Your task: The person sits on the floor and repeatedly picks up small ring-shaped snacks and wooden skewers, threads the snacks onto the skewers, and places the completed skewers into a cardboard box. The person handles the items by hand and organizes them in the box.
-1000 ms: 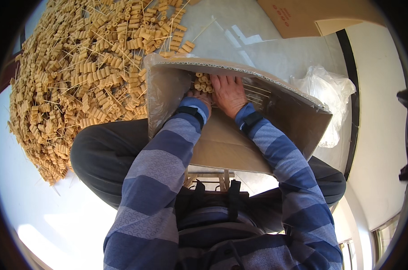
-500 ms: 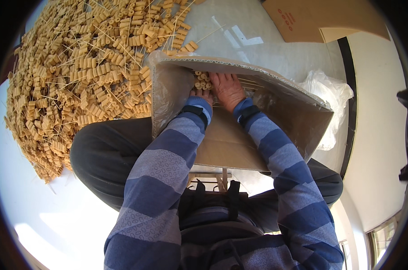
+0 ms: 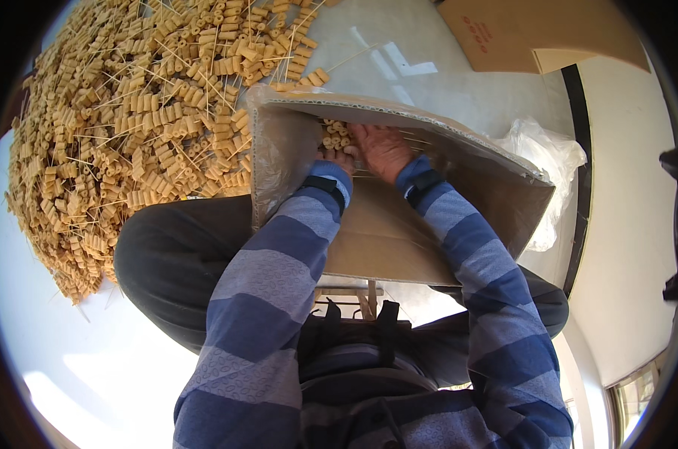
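A cardboard box [image 3: 399, 251], tilted with its opening toward me, rests between my legs. Inside it, near the left wall, lies a bundle of skewers with tan, ring-shaped rolled pieces [image 3: 336, 135]; their thin sticks [image 3: 415, 141] run off to the right. My right hand [image 3: 386, 152] lies across the sticks beside the tan pieces, fingers stretched forward and to the left. At the near side of the same pieces is my left hand [image 3: 342, 160], partly hidden by its sleeve and the box; how its fingers close cannot be made out.
A large heap of similar skewers [image 3: 144, 127] spreads over the surface at the left and far left. Crumpled clear plastic [image 3: 552, 161] sits right of the box. Another cardboard box [image 3: 518, 34] stands at the far right, near a pale wall [image 3: 623, 165].
My right wrist and forearm have shifted slightly to the right, the hand turning a little while its fingers stay by the skewers. My left hand has barely moved.
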Demonstrator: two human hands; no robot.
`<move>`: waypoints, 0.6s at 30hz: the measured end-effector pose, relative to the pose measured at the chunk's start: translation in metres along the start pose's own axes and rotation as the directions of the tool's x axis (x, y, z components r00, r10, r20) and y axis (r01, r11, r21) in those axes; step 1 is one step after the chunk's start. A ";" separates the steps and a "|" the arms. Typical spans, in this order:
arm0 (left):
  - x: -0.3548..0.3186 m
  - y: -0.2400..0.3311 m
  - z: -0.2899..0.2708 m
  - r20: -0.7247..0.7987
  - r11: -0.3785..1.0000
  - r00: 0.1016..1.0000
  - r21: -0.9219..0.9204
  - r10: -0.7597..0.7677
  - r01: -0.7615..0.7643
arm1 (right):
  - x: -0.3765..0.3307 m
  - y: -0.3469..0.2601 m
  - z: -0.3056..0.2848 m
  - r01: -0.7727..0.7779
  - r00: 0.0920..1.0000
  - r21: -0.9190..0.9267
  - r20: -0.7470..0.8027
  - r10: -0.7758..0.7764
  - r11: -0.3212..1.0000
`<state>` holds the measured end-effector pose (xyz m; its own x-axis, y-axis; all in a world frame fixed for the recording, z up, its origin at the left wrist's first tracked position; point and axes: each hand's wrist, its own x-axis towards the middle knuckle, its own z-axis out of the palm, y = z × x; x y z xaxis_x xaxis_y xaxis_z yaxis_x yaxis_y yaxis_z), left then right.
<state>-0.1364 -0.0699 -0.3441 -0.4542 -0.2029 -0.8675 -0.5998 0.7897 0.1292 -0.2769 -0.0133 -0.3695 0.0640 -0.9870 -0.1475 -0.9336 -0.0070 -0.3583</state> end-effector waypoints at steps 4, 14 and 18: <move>-0.001 0.000 -0.001 -0.030 1.000 1.000 -0.005 0.004 -0.005 | 0.003 0.002 0.001 -0.065 0.992 0.104 0.114 0.053 0.992; 0.008 0.003 0.006 -0.028 0.999 0.999 -0.033 -0.022 0.021 | 0.004 -0.007 0.007 -0.068 0.997 -0.076 0.015 0.069 0.995; 0.011 0.004 0.012 -0.059 1.000 0.998 -0.003 -0.024 0.023 | 0.007 -0.006 0.010 -0.075 0.996 -0.054 -0.042 0.073 0.996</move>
<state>-0.1363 -0.0621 -0.3591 -0.4780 -0.2553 -0.8404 -0.6121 0.7831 0.1103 -0.2668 -0.0190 -0.3779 -0.0195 -0.9908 -0.1341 -0.9534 0.0588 -0.2960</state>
